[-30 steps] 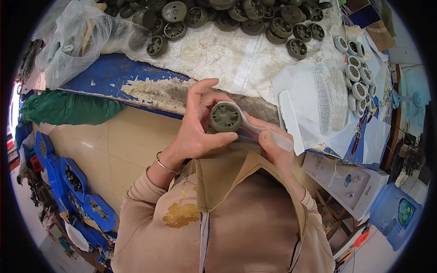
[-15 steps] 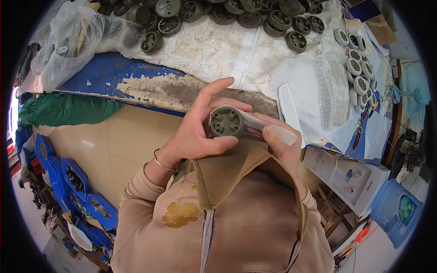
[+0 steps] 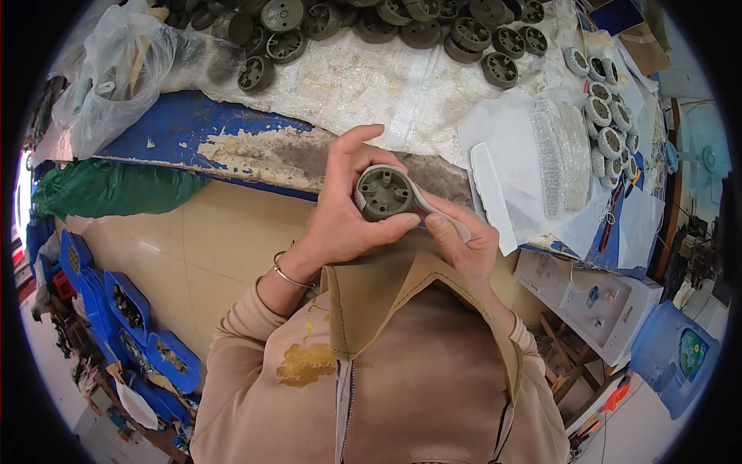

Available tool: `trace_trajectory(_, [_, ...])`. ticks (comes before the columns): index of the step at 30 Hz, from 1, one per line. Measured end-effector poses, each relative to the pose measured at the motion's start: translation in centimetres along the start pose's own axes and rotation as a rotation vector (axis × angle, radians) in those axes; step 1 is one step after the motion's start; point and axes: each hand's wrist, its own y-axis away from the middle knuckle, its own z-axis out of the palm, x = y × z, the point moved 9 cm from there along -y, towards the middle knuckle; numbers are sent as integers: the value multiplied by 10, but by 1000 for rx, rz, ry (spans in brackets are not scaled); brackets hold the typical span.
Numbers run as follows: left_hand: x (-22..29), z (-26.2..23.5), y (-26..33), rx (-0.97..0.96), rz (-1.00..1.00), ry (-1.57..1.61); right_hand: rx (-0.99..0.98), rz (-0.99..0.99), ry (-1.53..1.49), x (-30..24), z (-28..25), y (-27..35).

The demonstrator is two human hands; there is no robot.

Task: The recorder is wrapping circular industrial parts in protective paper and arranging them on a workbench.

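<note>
Wheel (image 3: 384, 192), grey-green, with bumps and dents in its face, is held just above the middle of the frame. It looks hard and stiff, and likely not very heavy. It may be best gripped by its smooth round side, so that the bumps are left alone. Around part of that side a white strip (image 3: 421, 203) is bent; it looks thin, soft and easy to crease. The wheel is gripped by the left hand (image 3: 328, 216), with the thumb at the near side, other fingers curled behind, and the pointing finger lifted away. The strip's loose end is pinched by the right hand (image 3: 470, 249), its thumb pressed close to its fingers.

At the top of the frame, dark wheels (image 3: 420, 33) are heaped on a white sheet (image 3: 363, 100). At the upper left, a clear bag (image 3: 116, 77) is seen; its insides cannot be told. Below it, a green bag (image 3: 116, 188) is seen, its insides hidden. At the lower left, little bits are held in blue tubs (image 3: 185, 379), too small to be named.
</note>
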Motion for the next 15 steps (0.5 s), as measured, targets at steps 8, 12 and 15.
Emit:
trace_trajectory(8, [15, 17, -3, -220, -74, 68, -17, 133, -72, -3, -3, -1])
trace_trajectory(12, [13, 14, -2, -241, -155, 113, 71, 149, -52, -5, -10, 0])
trace_trajectory(15, [18, 13, -1, -224, -8, 19, 189, 92, -137, 0, -19, 5])
